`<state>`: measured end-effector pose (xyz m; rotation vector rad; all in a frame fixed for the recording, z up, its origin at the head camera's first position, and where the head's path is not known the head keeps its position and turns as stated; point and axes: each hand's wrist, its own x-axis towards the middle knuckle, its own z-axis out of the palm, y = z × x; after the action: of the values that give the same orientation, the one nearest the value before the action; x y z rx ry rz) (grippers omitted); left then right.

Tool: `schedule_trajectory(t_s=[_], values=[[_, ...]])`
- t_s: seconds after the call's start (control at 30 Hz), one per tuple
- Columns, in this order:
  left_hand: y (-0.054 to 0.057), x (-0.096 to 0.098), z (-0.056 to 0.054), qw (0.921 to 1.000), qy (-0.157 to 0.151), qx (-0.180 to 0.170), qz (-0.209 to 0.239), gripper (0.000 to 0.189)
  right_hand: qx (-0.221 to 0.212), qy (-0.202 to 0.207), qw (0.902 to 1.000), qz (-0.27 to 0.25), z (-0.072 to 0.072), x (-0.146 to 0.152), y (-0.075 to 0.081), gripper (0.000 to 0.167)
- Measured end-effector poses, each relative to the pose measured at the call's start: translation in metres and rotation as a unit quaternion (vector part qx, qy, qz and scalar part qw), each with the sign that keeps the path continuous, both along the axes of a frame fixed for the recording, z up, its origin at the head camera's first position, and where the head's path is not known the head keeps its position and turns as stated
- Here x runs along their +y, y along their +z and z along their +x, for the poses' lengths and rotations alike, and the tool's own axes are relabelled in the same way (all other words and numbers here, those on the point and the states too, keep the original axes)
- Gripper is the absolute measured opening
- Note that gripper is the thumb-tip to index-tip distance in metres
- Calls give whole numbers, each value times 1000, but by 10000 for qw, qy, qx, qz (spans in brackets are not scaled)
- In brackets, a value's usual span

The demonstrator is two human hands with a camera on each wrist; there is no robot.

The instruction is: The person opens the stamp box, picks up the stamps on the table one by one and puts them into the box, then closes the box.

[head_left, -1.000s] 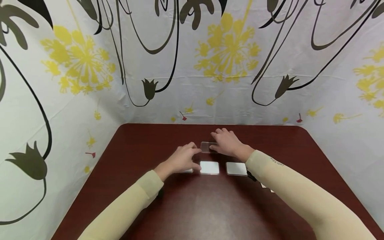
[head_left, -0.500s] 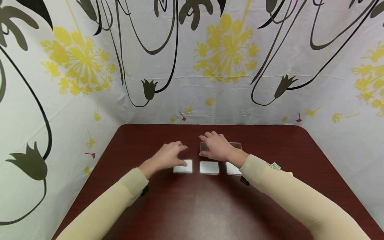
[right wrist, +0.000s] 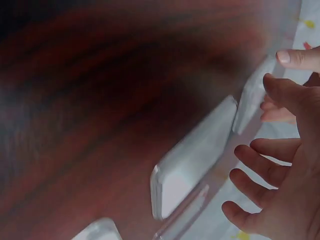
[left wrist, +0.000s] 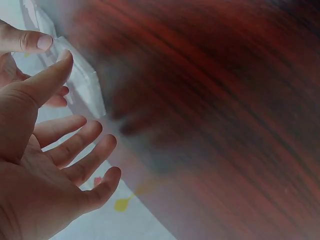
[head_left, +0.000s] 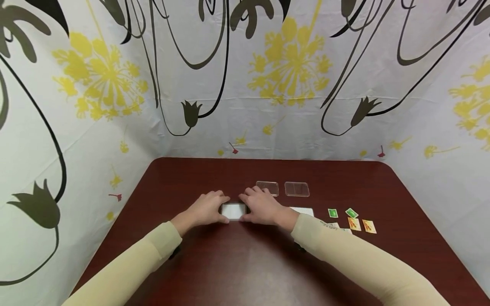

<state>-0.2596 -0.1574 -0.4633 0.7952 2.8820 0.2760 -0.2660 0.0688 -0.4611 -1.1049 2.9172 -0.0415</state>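
Observation:
In the head view, a shallow clear box with a white inside (head_left: 234, 211) lies on the table between my two hands. My left hand (head_left: 203, 208) is at its left end, fingers spread, thumb by the near corner. At the right end is my right hand (head_left: 264, 207), its fingers also spread. The left wrist view shows my left thumb (left wrist: 57, 72) close to the box (left wrist: 85, 82); contact is unclear. A second white box (right wrist: 197, 155) sits beside it in the right wrist view. My right forearm partly covers a third white box (head_left: 304, 210) in the head view.
Two flat transparent lids or trays, one left (head_left: 269, 185) and one right (head_left: 297, 189), lie behind the boxes. Small green cards (head_left: 333, 213) and orange cards (head_left: 354, 224) lie to the right, with white pieces partly under the right sleeve. A patterned cloth (head_left: 245, 85) hangs beyond the dark red table (head_left: 183, 178).
My right hand has moved left and nearer from the clear lids to the leftmost box. My left hand has shifted left to that box's other end. The small cards on the right are uncovered.

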Motion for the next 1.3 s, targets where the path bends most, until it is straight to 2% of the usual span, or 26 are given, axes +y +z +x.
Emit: schedule_trajectory(t_s=[0.2, 0.37, 0.53, 0.77, 1.0, 1.1, 1.3], values=[[-6, 1, -2, 10000, -76, 32, 9, 66, -4, -23, 9999, -132, -1, -4, -13, 73], [-8, 2, -2, 9998, -75, -36, 169, 54, -76, -82, 9995, -296, -3, -5, -18, 64], [-9, 4, -3, 9998, -2, -90, 186, 53, -114, -114, 9989, -435, -2, -7, -17, 57], [-8, 7, -4, 9998, -92, -67, 158, 52, 73, -95, 9992, -369, 1, -11, -14, 54], [-4, 10, 0, 9990, -223, 262, -272, 53, 73, -137, 9993, -336, 0, -15, -12, 49], [-3, 10, 2, 9986, -254, 356, -303, 53, 74, -142, 9992, -363, 0, -16, -10, 48], [-5, 5, 1, 9999, -95, -1, 79, 52, 89, -97, 9992, -372, 2, -17, -11, 48]])
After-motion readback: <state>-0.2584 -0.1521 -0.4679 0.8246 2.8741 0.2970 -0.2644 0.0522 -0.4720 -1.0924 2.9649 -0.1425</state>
